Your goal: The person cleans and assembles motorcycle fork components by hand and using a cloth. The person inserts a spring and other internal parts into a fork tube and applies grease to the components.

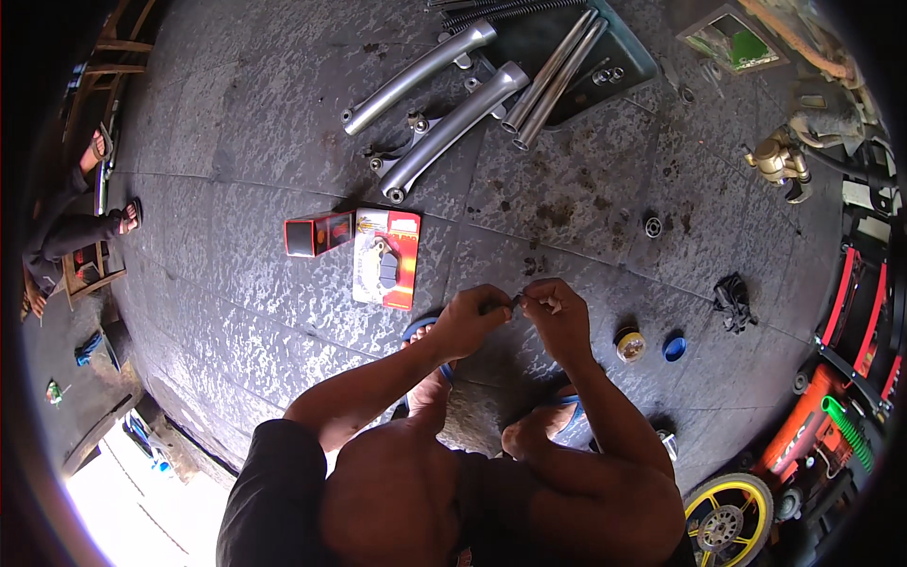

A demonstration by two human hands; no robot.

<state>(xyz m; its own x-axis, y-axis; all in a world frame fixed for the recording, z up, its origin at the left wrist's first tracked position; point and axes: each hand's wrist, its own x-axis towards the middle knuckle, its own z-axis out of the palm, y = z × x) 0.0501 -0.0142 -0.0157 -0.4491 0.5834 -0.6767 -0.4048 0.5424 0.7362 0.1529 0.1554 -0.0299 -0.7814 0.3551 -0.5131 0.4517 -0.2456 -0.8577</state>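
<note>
My left hand [475, 318] and my right hand [559, 317] meet over the floor in front of my knees. Their fingers are pinched together on a small dark piece [516, 300], too small to identify. Left of my left hand lies a blister pack of brake pads [388, 269] on a red and white card. Touching or close beside it is a small red and black box [319, 234]. To the right of my right hand stand an open round tub [630, 345] with yellowish contents and a blue lid [674, 349].
Ahead lie silver fork legs [463, 128], with shiny fork tubes [557, 80] resting on a dark tray [638, 57]. A ring-shaped bearing [653, 227], black crumpled cloth or bag [732, 302] and gold-coloured metal part [779, 161] are rightward. A yellow wheel [727, 520] stands lower right; another person [71, 231] sits left.
</note>
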